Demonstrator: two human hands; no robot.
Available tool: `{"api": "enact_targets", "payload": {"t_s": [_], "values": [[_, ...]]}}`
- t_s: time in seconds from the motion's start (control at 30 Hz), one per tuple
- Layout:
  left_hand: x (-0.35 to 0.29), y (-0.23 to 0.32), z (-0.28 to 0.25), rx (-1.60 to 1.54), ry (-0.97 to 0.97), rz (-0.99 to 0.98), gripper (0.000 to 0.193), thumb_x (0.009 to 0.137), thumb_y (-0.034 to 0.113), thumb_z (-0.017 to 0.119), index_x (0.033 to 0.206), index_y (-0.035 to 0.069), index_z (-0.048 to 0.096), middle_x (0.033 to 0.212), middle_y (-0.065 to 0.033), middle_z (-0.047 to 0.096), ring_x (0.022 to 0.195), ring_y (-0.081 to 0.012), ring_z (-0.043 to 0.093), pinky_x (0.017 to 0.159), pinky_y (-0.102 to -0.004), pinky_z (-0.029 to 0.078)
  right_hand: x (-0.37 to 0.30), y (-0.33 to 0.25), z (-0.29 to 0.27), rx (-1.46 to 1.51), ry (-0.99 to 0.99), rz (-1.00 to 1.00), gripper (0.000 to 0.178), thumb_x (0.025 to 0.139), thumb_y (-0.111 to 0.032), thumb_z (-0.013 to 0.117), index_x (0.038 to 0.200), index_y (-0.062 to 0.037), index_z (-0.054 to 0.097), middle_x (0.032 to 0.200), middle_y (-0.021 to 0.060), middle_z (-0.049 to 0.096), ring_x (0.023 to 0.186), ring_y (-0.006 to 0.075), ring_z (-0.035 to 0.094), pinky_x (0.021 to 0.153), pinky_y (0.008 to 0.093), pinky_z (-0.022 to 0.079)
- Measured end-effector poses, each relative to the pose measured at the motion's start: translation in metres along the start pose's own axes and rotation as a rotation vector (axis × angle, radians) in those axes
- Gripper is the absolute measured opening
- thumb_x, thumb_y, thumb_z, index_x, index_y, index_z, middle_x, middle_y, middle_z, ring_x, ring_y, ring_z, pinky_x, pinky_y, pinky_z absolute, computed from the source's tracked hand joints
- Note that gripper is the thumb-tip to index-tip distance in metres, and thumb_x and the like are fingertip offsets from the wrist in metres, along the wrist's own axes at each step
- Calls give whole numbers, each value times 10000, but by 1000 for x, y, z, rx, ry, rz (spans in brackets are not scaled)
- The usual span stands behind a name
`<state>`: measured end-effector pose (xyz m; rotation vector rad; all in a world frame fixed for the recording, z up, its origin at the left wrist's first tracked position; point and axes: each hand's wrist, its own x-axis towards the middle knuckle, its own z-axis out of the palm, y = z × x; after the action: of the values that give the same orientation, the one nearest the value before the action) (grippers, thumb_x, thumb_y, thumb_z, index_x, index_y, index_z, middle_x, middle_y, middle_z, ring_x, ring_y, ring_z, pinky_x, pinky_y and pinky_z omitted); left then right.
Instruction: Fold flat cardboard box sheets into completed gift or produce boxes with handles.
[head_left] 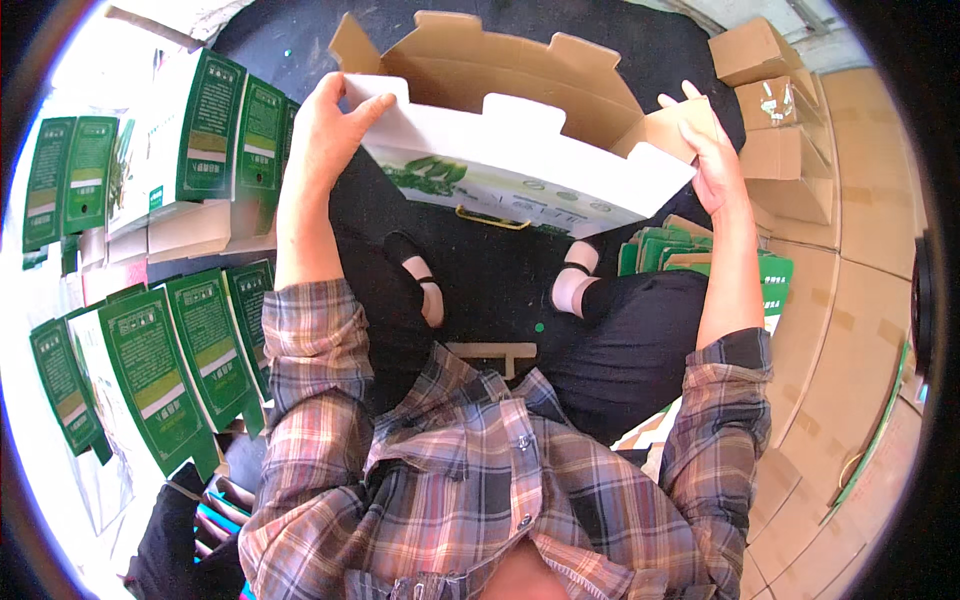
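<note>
A white carton box [480, 146] with green leaf print and a brown inside is held up in front of me, its top open and its flaps standing out. A yellow handle [492, 218] hangs on the wall facing me. My left hand [328, 135] is closed on the carton's left end, with the thumb laid along a white flap. At the right end, my right hand [716, 158] grips the brown end flap between thumb and palm, some fingertips showing past its far edge. The carton's bottom is hidden.
Green and white printed cartons [150, 370] stand in rows on the left. Flattened green cartons [670, 248] lie by my right knee. Brown cardboard boxes [785, 150] are stacked on the right, beside a wall of larger brown boxes [880, 180]. Black sheeting [480, 270] covers the floor.
</note>
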<state>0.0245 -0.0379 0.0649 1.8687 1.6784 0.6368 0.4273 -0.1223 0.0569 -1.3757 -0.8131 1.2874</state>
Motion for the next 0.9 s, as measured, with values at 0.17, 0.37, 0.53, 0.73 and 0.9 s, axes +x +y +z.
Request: {"api": "enact_targets", "payload": {"t_s": [0.17, 0.37, 0.53, 0.73, 0.9], "values": [[-1, -7, 15, 137, 197, 107, 614, 669, 222, 779, 1172, 16, 493, 1100, -176, 604, 1021, -315, 586, 891, -386, 462, -3, -3, 2, 27, -97, -52, 613, 880, -68, 493, 1435, -98, 236, 1411, 149, 381, 1243, 235, 444, 1027, 360, 370], [-13, 18, 35, 616, 168, 197, 521, 669, 131, 733, 1160, 105, 562, 1200, -87, 540, 1100, -305, 499, 837, -404, 480, 6, 5, 1, -152, -29, -135, 564, 860, -70, 517, 1395, -78, 336, 1376, 121, 432, 1205, 189, 467, 1006, 306, 375], [-13, 21, 46, 644, 213, 466, 388, 759, 87, 611, 1144, 118, 581, 1178, -73, 550, 1063, -302, 505, 784, -373, 497, 2, 5, 10, -467, 129, -308, 512, 858, -86, 592, 1341, -53, 422, 1224, 98, 533, 1105, 147, 502, 944, 270, 391], [-19, 30, 44, 656, 175, 481, 470, 762, 30, 552, 1216, 152, 542, 1192, -59, 532, 1026, -319, 503, 770, -366, 498, -12, 1, 26, -753, 42, -510, 476, 740, -36, 647, 1204, -96, 561, 1160, 92, 568, 1082, 230, 534, 927, 344, 436], [-23, 38, 46, 657, 90, 437, 632, 682, -29, 605, 1272, 166, 492, 1251, -56, 490, 1074, -344, 472, 857, -387, 468, -22, 3, 51, -1094, -83, -402, 448, 760, -191, 688, 1197, -193, 591, 1335, 136, 421, 1192, 334, 412, 1023, 414, 362]]}}
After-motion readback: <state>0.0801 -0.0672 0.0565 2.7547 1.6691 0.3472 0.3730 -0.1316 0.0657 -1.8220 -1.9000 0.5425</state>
